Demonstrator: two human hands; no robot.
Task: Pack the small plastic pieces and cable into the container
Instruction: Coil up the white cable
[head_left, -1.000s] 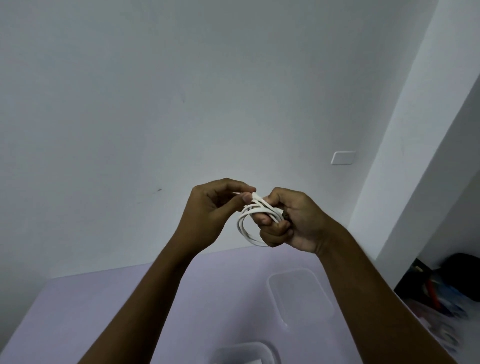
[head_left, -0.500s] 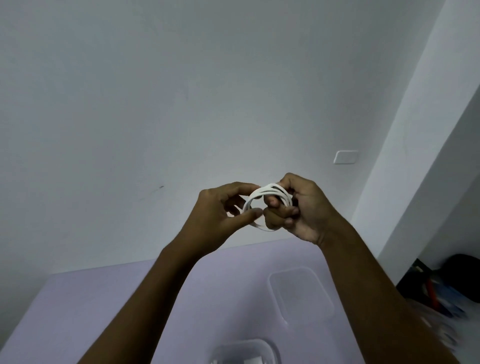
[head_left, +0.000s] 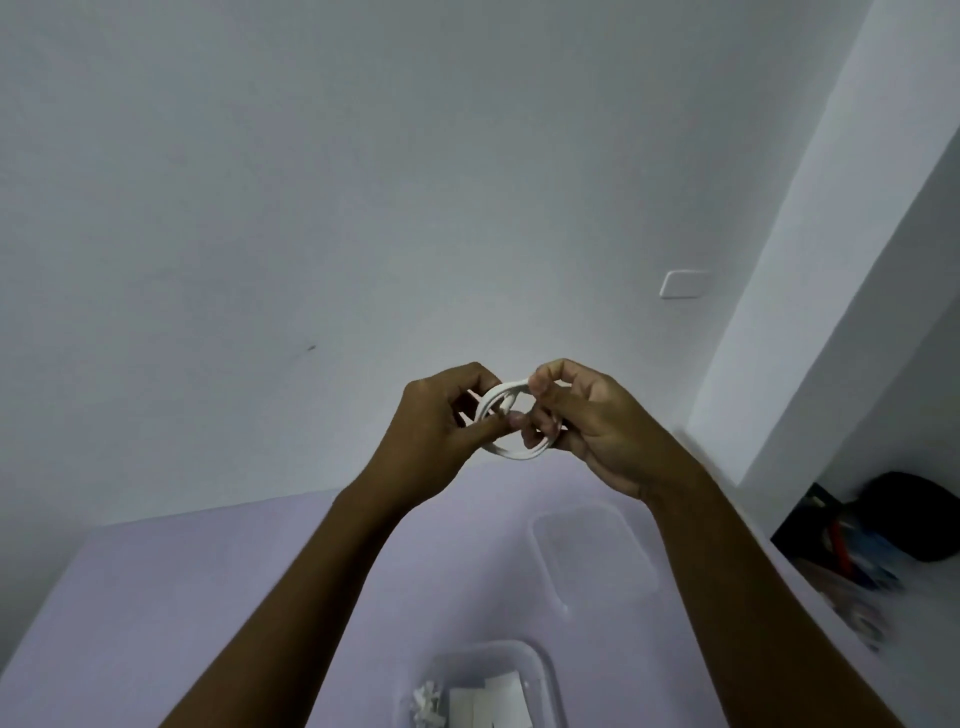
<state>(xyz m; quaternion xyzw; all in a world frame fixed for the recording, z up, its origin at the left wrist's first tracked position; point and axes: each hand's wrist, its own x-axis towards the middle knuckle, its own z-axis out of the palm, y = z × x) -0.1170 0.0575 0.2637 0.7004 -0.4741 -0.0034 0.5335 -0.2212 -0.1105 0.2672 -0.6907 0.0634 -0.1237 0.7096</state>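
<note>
A white cable wound into a small coil is held up in the air between both hands, well above the table. My left hand pinches the coil's left side with thumb and fingers. My right hand grips its right side, with fingers through the loops. A clear plastic container stands on the lilac table at the bottom edge of the view, with small white plastic pieces inside. Its clear lid lies flat on the table further back, under my right forearm.
A white wall rises right behind the table, with a white wall plate on it. At the right, a white ledge holds a black bag and a blurred clutter of coloured items.
Both hands have kept turning and winding the coil, which now lies flatter between them. The view has tilted down a little, so the container and its pieces show more.
</note>
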